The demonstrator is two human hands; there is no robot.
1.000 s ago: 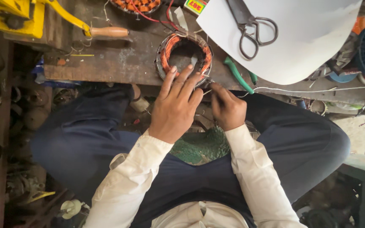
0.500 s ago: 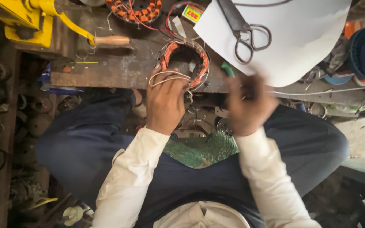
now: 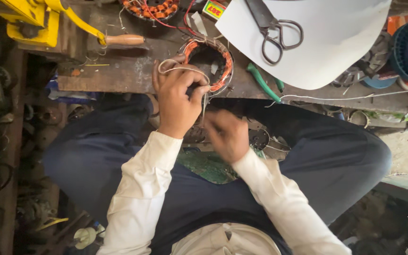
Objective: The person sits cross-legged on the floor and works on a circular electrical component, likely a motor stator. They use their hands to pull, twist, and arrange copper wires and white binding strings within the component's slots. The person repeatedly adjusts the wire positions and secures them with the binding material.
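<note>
A seated person in a white long-sleeved shirt and dark trousers works over a scarred wooden worktop (image 3: 119, 75), seen from above. The left hand (image 3: 178, 101) is raised at the worktop's near edge, its grip closed around a loop of pale cord (image 3: 175, 67) that drapes over the fingers. Just beside it, touching the knuckles, lies a round motor stator (image 3: 211, 61) wound with orange copper coils. The right hand (image 3: 227, 134) is lower, over the lap, blurred; whether its grip is closed cannot be told, though a thin strand runs down toward it. Farther back lie a white sheet (image 3: 336, 42) with scissors (image 3: 272, 28) on it, green-handled pliers (image 3: 263, 82), and a wooden-handled yellow tool (image 3: 48, 19).
</note>
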